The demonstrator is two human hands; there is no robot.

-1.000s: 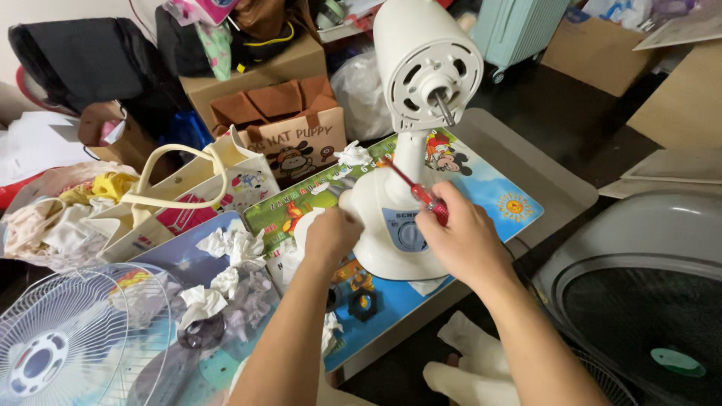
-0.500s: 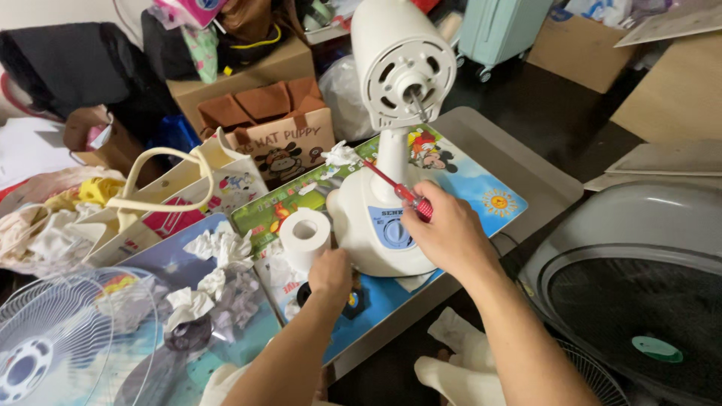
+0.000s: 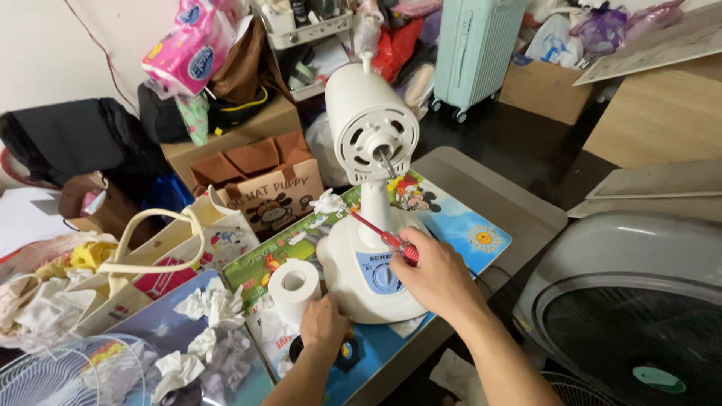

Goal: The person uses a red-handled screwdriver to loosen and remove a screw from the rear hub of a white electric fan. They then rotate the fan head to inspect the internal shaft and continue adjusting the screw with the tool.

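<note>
Cluttered table [image 3: 526,218] carries 1 white fan [image 3: 372,225], upright, its bare motor shaft facing the camera. Since 1 second ago the left hand [image 3: 323,325] has dropped off the base toward the tape [image 3: 347,352] below. Right hand [image 3: 436,277] grips the red screwdriver [image 3: 380,234], pointing up-left from the fist.

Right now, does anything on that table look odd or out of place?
Yes. The white desk fan has no blades or front guard, so its bare motor shaft sticks out. A detached guard lies at the lower left. Crumpled tissues lie scattered on the mat beside a tissue roll.
</note>
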